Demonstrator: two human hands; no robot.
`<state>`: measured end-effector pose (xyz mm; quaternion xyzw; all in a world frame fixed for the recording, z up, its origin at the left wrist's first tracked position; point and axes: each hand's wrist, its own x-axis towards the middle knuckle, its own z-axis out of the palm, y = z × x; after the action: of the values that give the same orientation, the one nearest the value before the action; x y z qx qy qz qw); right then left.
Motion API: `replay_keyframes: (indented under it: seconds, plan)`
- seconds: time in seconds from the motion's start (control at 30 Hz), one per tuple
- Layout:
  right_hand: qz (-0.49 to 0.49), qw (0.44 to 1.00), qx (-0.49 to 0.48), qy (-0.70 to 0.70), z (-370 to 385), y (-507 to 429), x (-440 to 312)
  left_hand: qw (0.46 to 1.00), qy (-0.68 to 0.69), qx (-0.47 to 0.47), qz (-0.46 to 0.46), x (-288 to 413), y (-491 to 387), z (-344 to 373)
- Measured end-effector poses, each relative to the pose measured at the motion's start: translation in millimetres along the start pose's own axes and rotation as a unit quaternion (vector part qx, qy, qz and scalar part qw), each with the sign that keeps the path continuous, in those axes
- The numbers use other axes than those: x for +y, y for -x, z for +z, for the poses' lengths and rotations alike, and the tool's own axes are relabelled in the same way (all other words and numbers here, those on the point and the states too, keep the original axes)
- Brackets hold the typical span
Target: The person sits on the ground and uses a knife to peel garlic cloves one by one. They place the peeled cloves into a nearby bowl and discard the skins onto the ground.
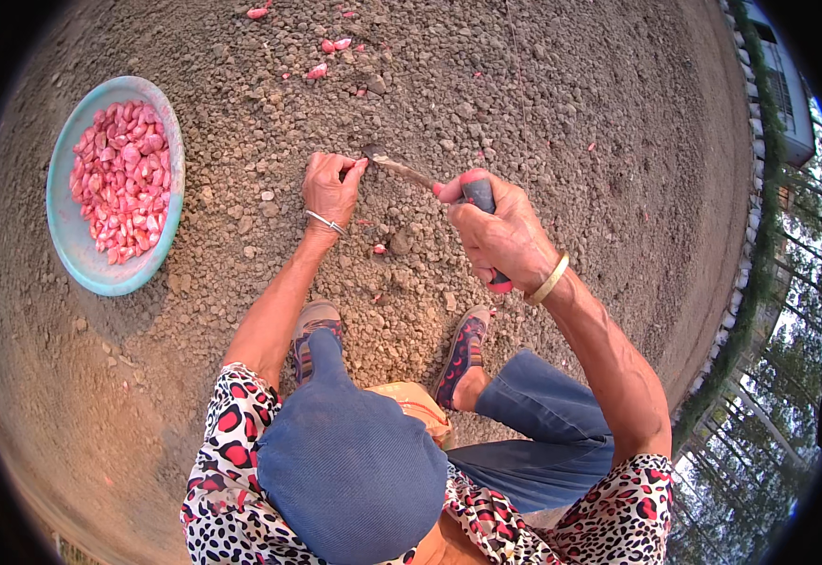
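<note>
My right hand (499,226) is closed round the black and red handle of a small metal digging tool (405,173), whose dark tip meets the crumbly soil. Close to the left of that tip is my left hand (331,187), thumb and forefinger pinched together at the ground; something small and pinkish may be between them, but I cannot tell. On the left stands a light blue plastic basin (60,233) holding many pink-coated cloves or bulbs (125,169). One pink clove (380,248) lies on the soil between my arms.
Several pink cloves (317,71) lie on the soil beyond my hands. A thin string (520,85) runs across the ground. My patterned shoes (464,353) stand on the soil, with an orange-yellow object (411,402) partly hidden between my legs. A white-edged green border curves along the right.
</note>
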<state>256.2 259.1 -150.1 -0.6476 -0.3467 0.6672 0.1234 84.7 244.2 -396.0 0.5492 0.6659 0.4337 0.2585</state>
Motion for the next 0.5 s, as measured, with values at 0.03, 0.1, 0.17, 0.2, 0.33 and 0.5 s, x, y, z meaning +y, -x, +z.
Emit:
replay_keyframes:
  seconds: [0.03,0.1,0.17,0.2,0.33,0.5]
  plan:
    - [-0.028,0.999,0.019,-0.018,11.4,-18.1,6.7,1.000,-0.010,-0.009,0.004,0.1,-2.5,1.4]
    - [-0.071,0.997,0.023,0.010,29.2,-37.5,19.8,0.999,0.017,0.012,-0.026,1.6,-4.8,0.3]
    - [-0.074,0.996,0.045,0.014,37.8,-39.9,35.0,1.000,0.019,0.006,-0.022,2.2,-6.2,-2.2]
    - [-0.050,0.996,0.074,0.021,37.2,-40.3,38.1,1.000,0.010,-0.001,-0.021,2.0,-7.3,-2.9]
    - [-0.046,0.998,-0.013,-0.036,4.9,-38.2,18.3,1.000,0.010,-0.002,-0.003,3.9,-6.0,-0.2]
    - [0.026,0.997,-0.071,-0.023,-32.9,-60.1,-39.3,0.999,-0.006,0.024,0.048,4.8,-9.5,12.1]
